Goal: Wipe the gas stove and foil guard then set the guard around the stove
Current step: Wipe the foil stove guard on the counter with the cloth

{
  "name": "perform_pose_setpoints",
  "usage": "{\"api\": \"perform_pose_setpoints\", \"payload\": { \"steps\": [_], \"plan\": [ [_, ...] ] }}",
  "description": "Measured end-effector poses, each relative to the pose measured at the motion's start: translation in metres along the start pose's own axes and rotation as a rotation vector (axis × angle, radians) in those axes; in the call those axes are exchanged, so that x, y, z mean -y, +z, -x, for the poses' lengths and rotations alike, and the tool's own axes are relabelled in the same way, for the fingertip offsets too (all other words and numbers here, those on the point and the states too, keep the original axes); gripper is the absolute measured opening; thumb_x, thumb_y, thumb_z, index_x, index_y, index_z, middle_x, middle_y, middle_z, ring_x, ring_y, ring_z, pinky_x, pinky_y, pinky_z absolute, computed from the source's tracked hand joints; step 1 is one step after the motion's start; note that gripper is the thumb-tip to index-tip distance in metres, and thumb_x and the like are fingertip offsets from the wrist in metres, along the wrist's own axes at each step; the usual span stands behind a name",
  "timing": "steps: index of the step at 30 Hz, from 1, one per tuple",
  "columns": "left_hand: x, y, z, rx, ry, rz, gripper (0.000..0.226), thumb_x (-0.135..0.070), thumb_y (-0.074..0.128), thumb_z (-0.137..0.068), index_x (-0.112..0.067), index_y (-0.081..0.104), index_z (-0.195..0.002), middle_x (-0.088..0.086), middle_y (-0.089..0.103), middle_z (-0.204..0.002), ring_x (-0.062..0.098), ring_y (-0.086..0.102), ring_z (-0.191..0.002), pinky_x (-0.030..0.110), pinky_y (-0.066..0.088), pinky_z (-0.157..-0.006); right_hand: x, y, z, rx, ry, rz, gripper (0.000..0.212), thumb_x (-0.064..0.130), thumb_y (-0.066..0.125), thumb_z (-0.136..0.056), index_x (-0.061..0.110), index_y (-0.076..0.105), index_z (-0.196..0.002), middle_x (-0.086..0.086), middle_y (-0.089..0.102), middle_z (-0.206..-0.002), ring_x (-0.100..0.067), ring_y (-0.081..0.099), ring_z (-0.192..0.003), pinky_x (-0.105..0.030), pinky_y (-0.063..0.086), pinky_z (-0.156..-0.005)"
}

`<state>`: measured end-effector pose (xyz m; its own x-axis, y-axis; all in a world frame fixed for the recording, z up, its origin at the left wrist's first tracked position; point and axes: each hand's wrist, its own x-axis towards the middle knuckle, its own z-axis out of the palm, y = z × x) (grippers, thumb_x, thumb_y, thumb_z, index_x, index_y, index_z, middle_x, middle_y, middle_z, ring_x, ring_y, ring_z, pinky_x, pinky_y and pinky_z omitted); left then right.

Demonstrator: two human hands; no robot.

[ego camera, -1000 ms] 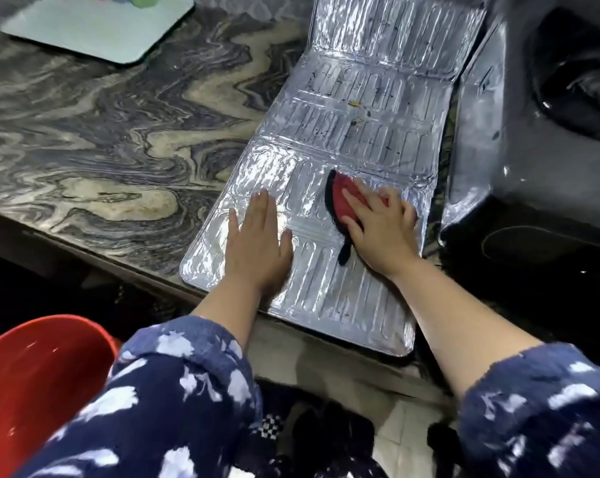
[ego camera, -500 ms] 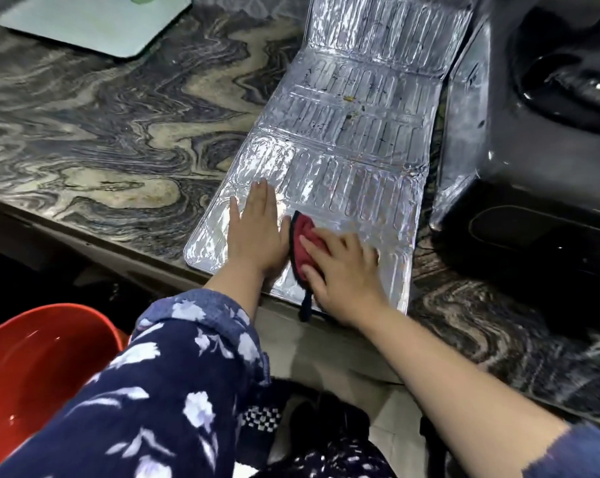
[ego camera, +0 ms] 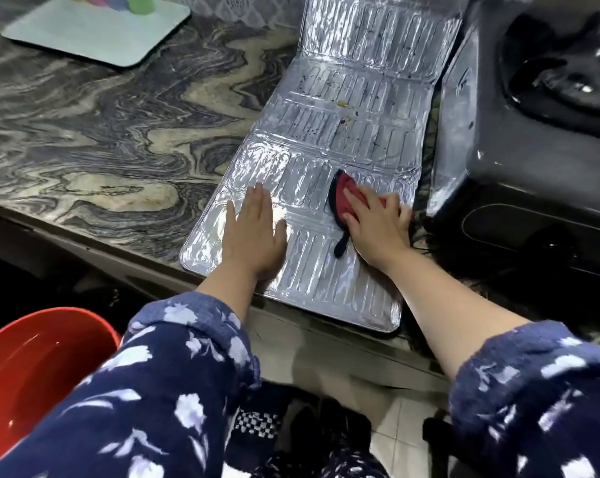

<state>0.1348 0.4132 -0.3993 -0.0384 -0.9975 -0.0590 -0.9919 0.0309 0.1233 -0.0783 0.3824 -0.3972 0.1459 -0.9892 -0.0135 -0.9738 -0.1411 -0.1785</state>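
The silver foil guard (ego camera: 343,132) lies unfolded flat on the marbled counter, its near end overhanging the counter edge and its far panels dotted with dark specks. My left hand (ego camera: 253,232) presses flat on the near left panel, fingers apart. My right hand (ego camera: 377,222) presses a red cloth with black trim (ego camera: 343,198) onto the near right panel. The black gas stove (ego camera: 540,139) stands to the right of the guard, its burner at the upper right.
The marbled counter (ego camera: 112,139) stretches left of the guard. A pale green board (ego camera: 95,32) with coloured cups sits at the far left. A red basin (ego camera: 32,367) holding water stands below the counter edge, lower left.
My right hand slid the red cloth from beside my left hand, near the guard's front edge, away and rightward to the right panel. My left hand stayed pressed on the foil.
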Motion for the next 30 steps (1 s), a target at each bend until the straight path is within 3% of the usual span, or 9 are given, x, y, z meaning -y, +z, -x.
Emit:
{"api": "perform_pose_setpoints", "payload": {
  "steps": [6,11,18,27,30],
  "plan": [
    [0.024,0.0,0.02,-0.001,0.024,0.007,0.064,-0.039,0.02,-0.098,-0.007,0.003,-0.151,0.009,-0.001,-0.16,0.02,-0.004,-0.148,0.048,-0.002,-0.119,0.023,0.005,0.037,0.069,-0.18,-0.031,0.055,0.055,0.019,-0.09,0.042,0.019,-0.144,0.013,0.019,-0.154,-0.027,0.016,-0.128,-0.052,0.016,-0.101],
    [0.028,0.002,0.025,-0.019,0.031,0.02,0.064,-0.039,0.021,-0.098,-0.008,0.002,-0.151,0.008,-0.001,-0.16,0.018,-0.004,-0.147,0.045,-0.005,-0.117,0.042,0.005,0.04,0.052,-0.349,0.024,0.053,0.054,0.018,-0.091,0.044,0.018,-0.144,0.017,0.022,-0.153,-0.025,0.024,-0.126,-0.039,0.013,-0.093],
    [0.029,0.006,0.026,-0.068,0.023,0.026,0.065,-0.039,0.024,-0.097,-0.011,0.005,-0.152,0.005,0.003,-0.161,0.016,0.001,-0.148,0.042,-0.006,-0.117,0.055,0.003,-0.031,0.008,-0.328,0.0,0.046,0.046,0.028,-0.097,0.043,0.027,-0.142,0.016,0.028,-0.152,-0.025,0.028,-0.125,-0.042,0.02,-0.096],
    [0.03,0.007,0.025,-0.052,-0.003,0.012,0.066,-0.044,0.015,-0.096,-0.016,-0.005,-0.151,-0.002,-0.011,-0.158,0.012,-0.007,-0.146,0.04,-0.01,-0.117,0.05,0.0,-0.085,-0.068,-0.201,-0.049,0.041,0.038,0.033,-0.097,0.04,0.038,-0.138,0.013,0.038,-0.146,-0.028,0.031,-0.122,-0.042,0.022,-0.093],
    [0.031,0.004,0.023,0.011,-0.006,0.034,0.066,-0.042,0.022,-0.098,-0.015,-0.006,-0.151,-0.001,-0.011,-0.16,0.012,-0.011,-0.146,0.041,-0.01,-0.117,0.067,-0.001,-0.066,-0.025,-0.339,-0.075,0.041,0.039,0.034,-0.097,0.038,0.04,-0.138,0.013,0.039,-0.145,-0.028,0.032,-0.122,-0.042,0.023,-0.094]
  ]
}}
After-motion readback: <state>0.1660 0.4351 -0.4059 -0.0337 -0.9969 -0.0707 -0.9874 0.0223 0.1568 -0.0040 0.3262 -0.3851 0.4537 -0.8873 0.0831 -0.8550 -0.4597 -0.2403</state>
